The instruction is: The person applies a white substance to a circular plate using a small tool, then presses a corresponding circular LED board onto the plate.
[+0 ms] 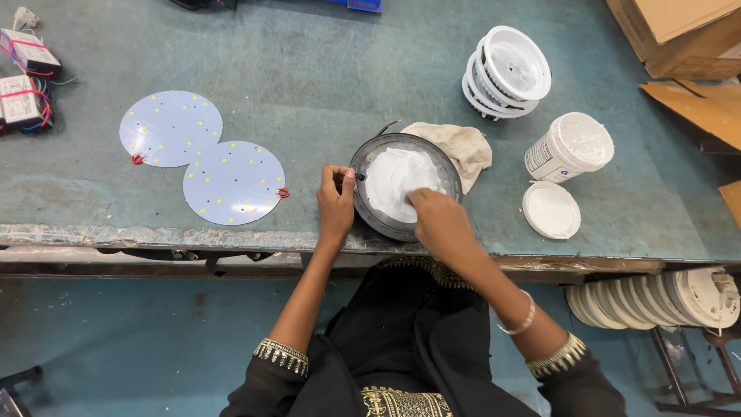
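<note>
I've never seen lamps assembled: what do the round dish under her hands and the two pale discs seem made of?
Round dish: probably dark metal, dull sheen, smeared inside with white paste. Two pale discs: thin, flat, rigid boards, likely coated metal, matte bluish-white, dotted with small yellow chips.

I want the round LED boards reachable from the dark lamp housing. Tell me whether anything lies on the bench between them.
Nothing visible does. Bare bench top separates the nearer LED board from the lamp housing; only the left hand, gripping the housing's rim, is there.
</note>
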